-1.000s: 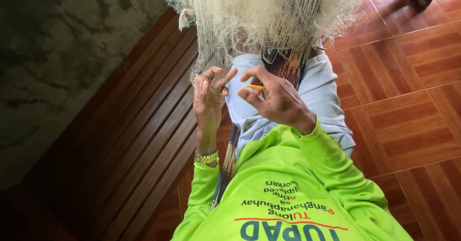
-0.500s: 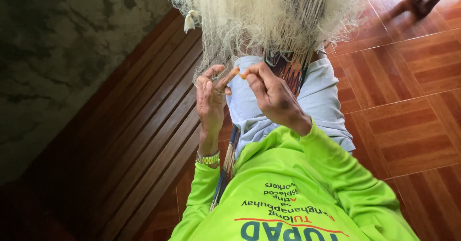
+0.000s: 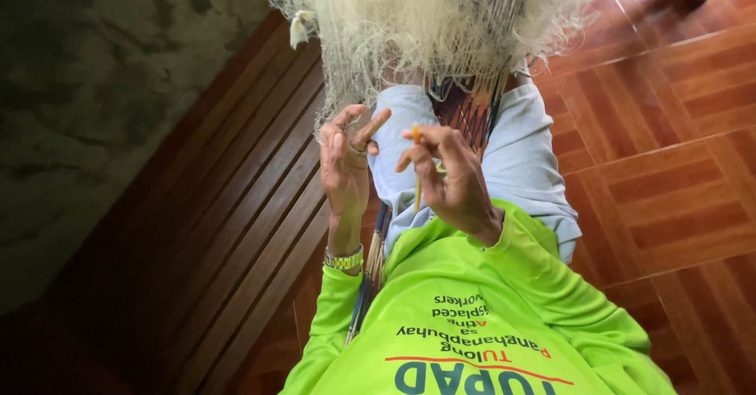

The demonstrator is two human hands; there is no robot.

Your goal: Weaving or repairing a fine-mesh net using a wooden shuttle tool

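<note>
Since the earlier frames your two hands are drawing slightly apart: the left hand (image 3: 346, 166) is lifting with its first two fingers now spreading toward the right, and the right hand (image 3: 449, 178) is turning so that the yellow netting needle (image 3: 416, 166) is standing nearly upright instead of pointing across at the left fingers. To judge by that, you are pulling a pass of thread through and setting up the next one. The needle is sitting pinched between your right thumb and forefinger, its far tip poking out above them, just right of the left fingertips and not touching them. Your left fingers are half curled, apparently hooking fine strands of the pale fishing net (image 3: 417, 25), though the thread itself is too thin to make out. The net is hanging in a bunched mass at the far side, spilling down onto your lap over the light blue trousers (image 3: 524, 159), with the slatted wooden bench (image 3: 236, 206) running along the left.
</note>
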